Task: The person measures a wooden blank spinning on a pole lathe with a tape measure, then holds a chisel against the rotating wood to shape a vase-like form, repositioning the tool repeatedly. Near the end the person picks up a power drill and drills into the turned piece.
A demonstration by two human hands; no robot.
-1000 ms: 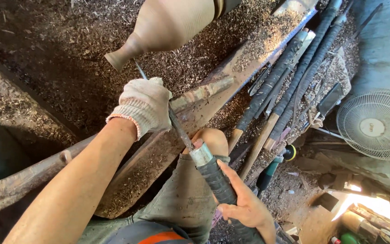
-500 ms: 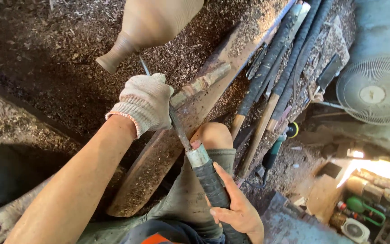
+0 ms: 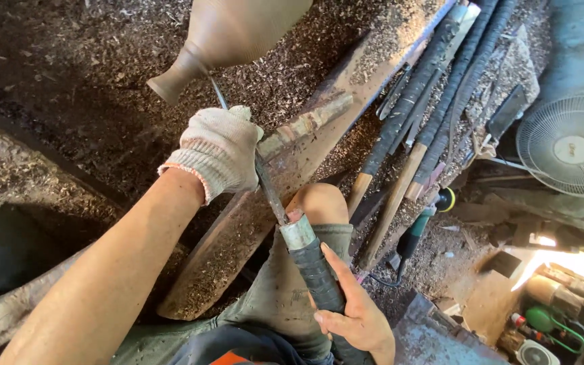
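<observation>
Gloved left hand (image 3: 219, 152) grips the chisel (image 3: 265, 182) blade against the far vase (image 3: 228, 34); bare right hand (image 3: 353, 314) clasps its near handle.

The wooden vase (image 3: 238, 34) is cut off by the top edge; the gloved left hand (image 3: 221, 152) hides the chisel's shaft (image 3: 268, 186).

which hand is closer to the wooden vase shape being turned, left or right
Left. The gloved left hand grips the metal shaft of the turning tool just below the vase-shaped wooden piece. The bare right hand holds the wrapped handle far back, near the person's knee.
</observation>
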